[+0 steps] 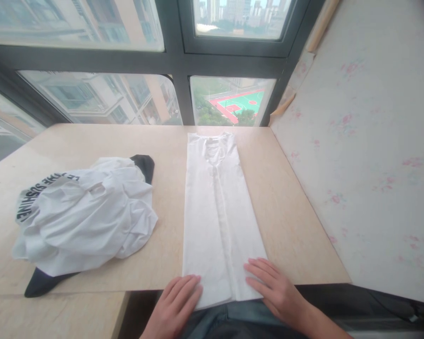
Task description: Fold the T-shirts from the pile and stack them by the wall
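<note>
A white collared shirt [212, 212] lies folded into a long, narrow panel on the light tabletop [286, 226]. Its collar is at the far end, toward the window, and its button strip runs down the middle. The lower hem reaches the table's near edge. On the hem's left corner rest the fingertips of my left hand [178, 303], flat and holding nothing. My right hand [277, 287] lies with spread fingers on the lower right part of the shirt. The thumbs are mostly hidden.
At the left sits a crumpled pile of clothes [92, 216], white on top with black parts and printed lettering. Dark-framed windows [176, 66] stand behind the table. A flowered wall [374, 165] borders its right side.
</note>
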`<action>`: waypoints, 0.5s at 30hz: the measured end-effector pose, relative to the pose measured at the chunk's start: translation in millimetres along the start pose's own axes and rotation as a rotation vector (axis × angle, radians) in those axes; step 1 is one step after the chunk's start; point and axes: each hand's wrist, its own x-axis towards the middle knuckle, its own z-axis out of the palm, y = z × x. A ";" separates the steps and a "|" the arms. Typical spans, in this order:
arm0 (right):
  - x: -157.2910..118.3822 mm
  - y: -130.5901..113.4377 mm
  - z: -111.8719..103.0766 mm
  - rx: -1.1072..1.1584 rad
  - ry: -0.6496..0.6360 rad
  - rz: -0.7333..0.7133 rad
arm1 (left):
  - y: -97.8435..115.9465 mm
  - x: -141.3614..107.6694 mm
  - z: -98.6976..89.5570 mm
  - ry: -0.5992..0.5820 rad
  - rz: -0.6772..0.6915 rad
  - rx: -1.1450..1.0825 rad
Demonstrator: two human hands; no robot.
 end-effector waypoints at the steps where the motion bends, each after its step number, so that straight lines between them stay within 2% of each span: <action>1: -1.0 2.6 -3.6 0.050 0.029 0.007 | 0.1 -1.7 -0.3 0.028 -0.037 -0.034; 5: 0.7 5.3 -23.9 0.245 0.080 0.140 | 5.4 -1.1 -8.2 0.051 -0.205 -0.214; 8: 8.9 3.0 -51.3 0.397 -0.040 0.231 | 8.9 13.0 -30.3 -0.018 -0.281 -0.389; 10: 20.9 6.4 -75.5 0.439 -0.119 0.267 | 3.8 30.7 -48.4 -0.072 -0.322 -0.518; 13: 55.7 28.8 -110.7 0.419 -0.098 0.319 | -25.1 71.4 -65.2 -0.050 -0.419 -0.589; 15: 90.2 54.7 -125.7 0.406 -0.034 0.395 | -57.4 105.5 -63.8 -0.008 -0.506 -0.599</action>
